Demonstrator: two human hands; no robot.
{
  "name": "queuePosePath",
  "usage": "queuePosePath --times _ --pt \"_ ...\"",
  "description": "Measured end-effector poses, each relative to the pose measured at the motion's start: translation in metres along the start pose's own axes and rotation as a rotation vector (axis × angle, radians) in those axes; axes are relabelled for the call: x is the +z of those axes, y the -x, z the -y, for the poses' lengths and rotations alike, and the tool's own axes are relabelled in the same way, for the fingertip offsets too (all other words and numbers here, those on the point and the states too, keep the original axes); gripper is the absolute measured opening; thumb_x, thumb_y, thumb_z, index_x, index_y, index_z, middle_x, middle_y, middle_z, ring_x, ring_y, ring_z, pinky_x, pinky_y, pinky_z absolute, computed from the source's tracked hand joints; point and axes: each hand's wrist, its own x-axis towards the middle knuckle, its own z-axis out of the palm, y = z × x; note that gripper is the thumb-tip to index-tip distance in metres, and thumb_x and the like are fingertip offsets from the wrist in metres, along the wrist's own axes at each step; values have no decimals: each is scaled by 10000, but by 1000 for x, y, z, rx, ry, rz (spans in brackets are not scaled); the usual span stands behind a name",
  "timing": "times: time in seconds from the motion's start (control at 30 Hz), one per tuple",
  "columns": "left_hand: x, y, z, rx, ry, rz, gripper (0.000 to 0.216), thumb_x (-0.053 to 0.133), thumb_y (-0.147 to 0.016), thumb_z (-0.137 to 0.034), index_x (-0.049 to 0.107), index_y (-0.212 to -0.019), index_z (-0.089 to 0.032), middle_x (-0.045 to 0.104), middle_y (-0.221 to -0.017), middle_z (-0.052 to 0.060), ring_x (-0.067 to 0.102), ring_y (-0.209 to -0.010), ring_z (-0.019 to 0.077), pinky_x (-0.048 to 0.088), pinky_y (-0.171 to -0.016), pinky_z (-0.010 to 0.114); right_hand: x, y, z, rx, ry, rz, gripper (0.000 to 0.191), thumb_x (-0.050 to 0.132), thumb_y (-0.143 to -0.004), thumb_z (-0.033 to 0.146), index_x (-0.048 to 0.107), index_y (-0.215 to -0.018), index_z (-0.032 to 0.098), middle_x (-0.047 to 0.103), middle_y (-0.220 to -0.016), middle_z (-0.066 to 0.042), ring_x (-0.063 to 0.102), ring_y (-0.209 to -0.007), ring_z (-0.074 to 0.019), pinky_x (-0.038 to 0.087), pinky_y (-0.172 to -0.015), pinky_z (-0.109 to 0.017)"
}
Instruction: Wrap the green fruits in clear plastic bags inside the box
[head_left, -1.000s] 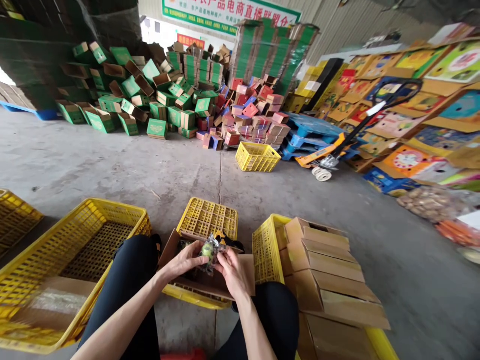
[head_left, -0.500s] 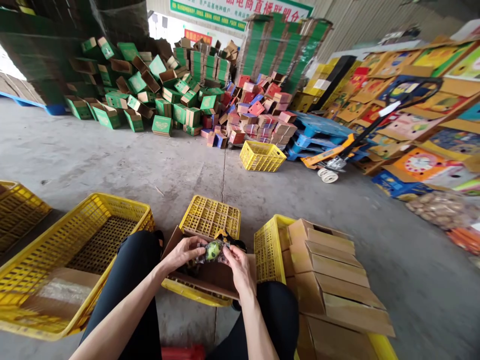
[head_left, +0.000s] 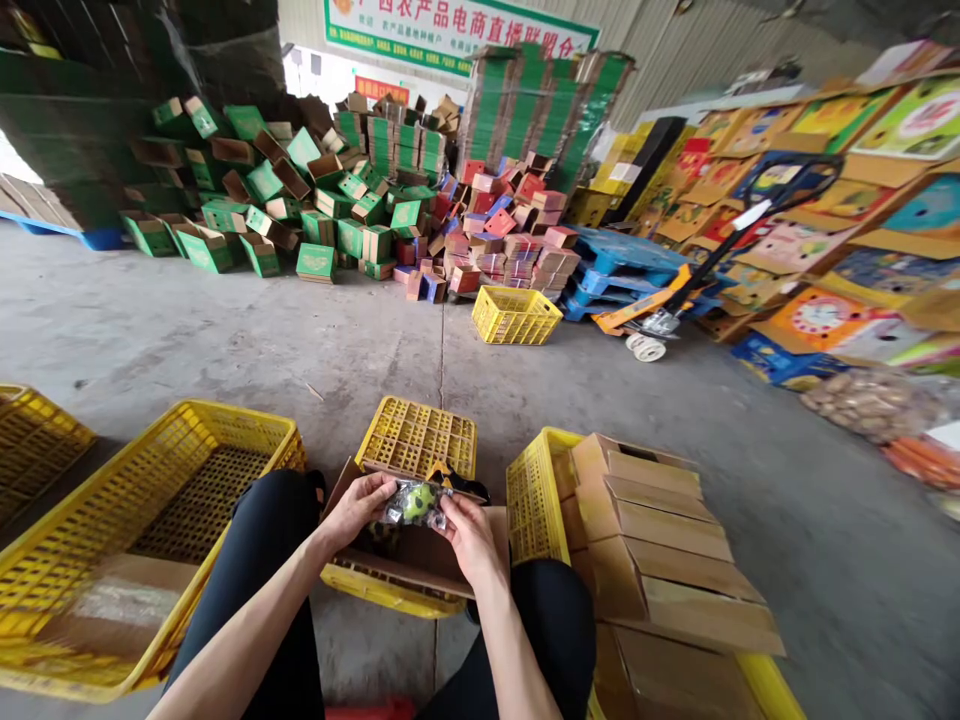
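I sit with my knees apart over an overturned yellow crate (head_left: pixel 417 438). An open brown cardboard box (head_left: pixel 424 552) rests on it in front of me. My left hand (head_left: pixel 358 509) and my right hand (head_left: pixel 469 537) together pinch a small green fruit wrapped in clear plastic (head_left: pixel 417 502) just above the box. Each hand grips one end of the wrapper, fingers closed on it. The inside of the box is mostly hidden by my hands.
A large yellow crate (head_left: pixel 161 470) holding flat cardboard stands at my left. Another yellow crate (head_left: pixel 532 495) at my right carries stacked folded cartons (head_left: pixel 660 545). Farther off lie piles of green boxes (head_left: pixel 300 190), a small yellow basket (head_left: pixel 514 314) and a pallet jack (head_left: pixel 660 310).
The wrapped green fruit has turned slightly between my hands and sits a little lower over the box. My head view shifted a bit; both hands keep their grip.
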Motion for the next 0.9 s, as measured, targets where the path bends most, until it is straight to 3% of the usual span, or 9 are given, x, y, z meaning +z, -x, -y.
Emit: queuePosePath --times 0.13,0.23,0.3,0.57,0.67,0.83,0.9 --pt "0 1 -1 -10 19 -9 539 935 -774 -618 771 -990 -153 762 -904 58 688 -736 145 564 -702 245 -3 -3 -3 -4 -21 -4 442 1062 -618 492 816 -846 204 793 -823 -12 710 -701 -160 628 -711 -311" --pt "2 4 -3 -18 10 14 596 950 -777 -571 778 -1206 -196 789 -1169 108 753 -955 220 613 -832 311 -5 -4 -4 -21 -34 -29 446 1063 -624 486 811 -863 206 804 -851 -15 722 -721 -164 630 -739 -323" --pt "2 5 -2 -27 -7 51 635 986 -742 -525 776 -1244 -199 778 -1254 128 751 -1069 266 617 -892 345 -5 -4 -4 -21 -34 -32 459 1065 -621 486 810 -875 202 809 -867 -17 728 -734 -165 630 -748 -321" --pt "-1 3 -2 0 -46 88 631 1012 -704 -499 802 -1202 -175 815 -1142 114 753 -987 255 581 -854 323 -5 -3 -3 -4 21 11 483 1022 -680 546 791 -957 225 834 -1011 -47 774 -845 -210 628 -762 -334" --pt "0 4 -5 4 -47 84 641 1027 -682 -482 806 -1196 -169 822 -1117 115 753 -947 244 571 -815 303 -10 -4 -3 -53 118 14 461 976 -725 604 790 -899 219 820 -934 -39 745 -828 -196 585 -721 -295" --pt "1 5 -7 -19 -19 46 584 1033 -671 -483 823 -1123 -179 827 -1129 111 762 -1000 255 588 -867 317 -13 -2 0 -86 203 -21 433 993 -688 570 766 -786 214 688 -644 41 527 -534 -99 348 -489 -231" --pt "1 6 -6 -19 -17 43 575 1020 -692 -500 824 -1130 -184 823 -1173 113 760 -1056 264 592 -921 333 -12 -1 1 -75 186 -20 423 992 -698 558 772 -800 212 630 -558 61 496 -476 -88 321 -464 -226"
